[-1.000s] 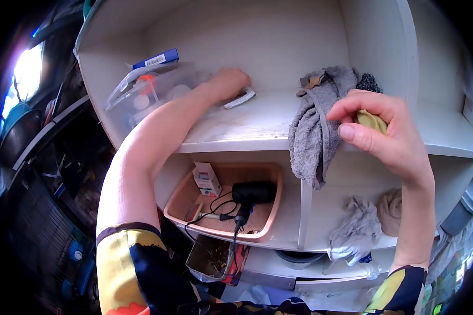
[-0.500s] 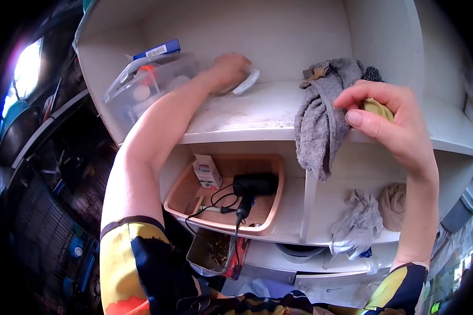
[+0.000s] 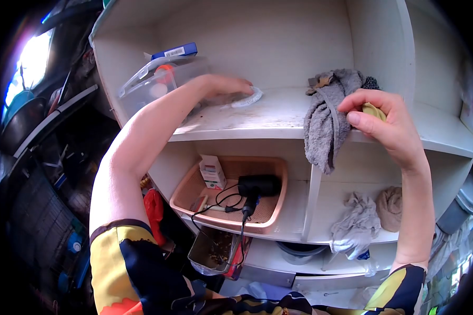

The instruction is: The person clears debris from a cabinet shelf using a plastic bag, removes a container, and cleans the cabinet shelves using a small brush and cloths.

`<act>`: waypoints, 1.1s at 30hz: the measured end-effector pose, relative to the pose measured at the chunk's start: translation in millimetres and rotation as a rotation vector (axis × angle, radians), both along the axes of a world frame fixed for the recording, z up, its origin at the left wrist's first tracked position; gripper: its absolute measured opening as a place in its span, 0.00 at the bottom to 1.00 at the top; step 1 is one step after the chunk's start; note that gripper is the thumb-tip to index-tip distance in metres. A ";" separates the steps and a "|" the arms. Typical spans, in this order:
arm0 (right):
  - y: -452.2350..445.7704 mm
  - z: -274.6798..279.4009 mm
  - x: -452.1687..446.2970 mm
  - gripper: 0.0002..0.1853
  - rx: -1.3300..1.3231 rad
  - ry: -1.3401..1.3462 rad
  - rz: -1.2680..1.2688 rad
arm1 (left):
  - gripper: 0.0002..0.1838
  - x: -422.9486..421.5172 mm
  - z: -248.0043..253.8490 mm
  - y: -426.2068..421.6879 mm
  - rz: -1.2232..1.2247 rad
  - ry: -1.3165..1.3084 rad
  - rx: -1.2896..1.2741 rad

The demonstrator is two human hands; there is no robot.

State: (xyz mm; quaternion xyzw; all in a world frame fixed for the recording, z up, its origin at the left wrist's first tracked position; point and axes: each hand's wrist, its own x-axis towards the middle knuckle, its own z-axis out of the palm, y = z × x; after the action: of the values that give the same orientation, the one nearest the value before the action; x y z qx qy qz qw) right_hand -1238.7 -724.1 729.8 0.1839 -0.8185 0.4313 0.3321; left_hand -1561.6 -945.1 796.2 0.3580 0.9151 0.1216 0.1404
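Nearest to you are your bright sleeves (image 3: 123, 265), low down and to the left and right of the gray towel (image 3: 323, 131). Your right hand (image 3: 388, 125) is up in the air, just right of the towel. Its fingers curl around a small yellow cloth (image 3: 374, 111) tucked in the palm. The towel hangs over the front edge of the top shelf (image 3: 278, 116). Some brown bits (image 3: 320, 82) lie on its upper end.

Down below the towel and to the left, a peach basket (image 3: 268, 207) holds a black hair dryer (image 3: 260, 185) and a little white box (image 3: 212, 172). Below the towel and to the right, a crumpled pale rag (image 3: 355, 220) sits beside a tan cloth (image 3: 390, 209).

Farther in, left of the towel, your left hand (image 3: 227, 85) reaches over the top shelf. A white cloth (image 3: 249, 98) lies on the board under its fingertips, well apart from the towel. The hand is blurry, so you cannot tell if the fingers grab the cloth or just press it.

Farther left of the towel, past your left hand, stands a see-through plastic box (image 3: 134, 100). A blue box (image 3: 174, 51) shows at its top.
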 end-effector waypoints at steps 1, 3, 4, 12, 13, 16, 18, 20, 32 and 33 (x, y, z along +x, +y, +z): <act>-0.2 -0.1 -0.2 0.12 0.008 0.007 0.002 | 0.35 7.1 -3.1 -3.7 0.001 -0.010 0.042; 0.0 -0.4 -0.1 0.12 0.006 0.010 0.012 | 0.40 25.3 -9.7 -11.3 0.004 -0.030 0.125; -0.5 -0.5 0.0 0.12 0.001 0.013 0.019 | 0.43 34.1 -12.3 -14.9 0.008 -0.040 0.165; -6.2 2.0 5.7 0.13 0.035 -0.025 -0.039 | 0.32 36.8 -26.4 -18.9 0.037 0.362 0.242; -5.5 1.4 5.8 0.13 0.024 -0.012 -0.034 | 0.27 31.0 -25.8 -20.2 0.020 0.414 0.247; -5.1 2.0 6.3 0.13 0.017 -0.029 -0.035 | 0.18 38.4 -24.2 -24.3 0.002 0.455 0.243; -5.1 3.3 7.1 0.13 0.017 -0.036 -0.033 | 0.13 50.4 -23.1 -28.0 -0.002 0.449 0.231; -4.7 3.3 7.5 0.13 0.019 -0.044 -0.029 | 0.13 61.2 -22.3 -34.8 -0.059 0.415 0.293; -3.1 2.7 4.2 0.13 0.034 -0.020 0.012 | 0.20 99.4 -11.0 -47.0 0.186 0.046 1.054; -2.5 2.4 3.7 0.13 0.039 -0.013 0.012 | 0.20 93.7 -12.9 -43.5 0.188 0.045 1.054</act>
State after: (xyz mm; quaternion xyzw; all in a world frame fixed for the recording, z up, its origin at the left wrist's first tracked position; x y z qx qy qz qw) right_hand -1235.0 -726.6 732.3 0.1923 -0.8277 0.4185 0.3206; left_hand -1468.0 -988.7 783.3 0.2991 0.7608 0.5689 -0.0896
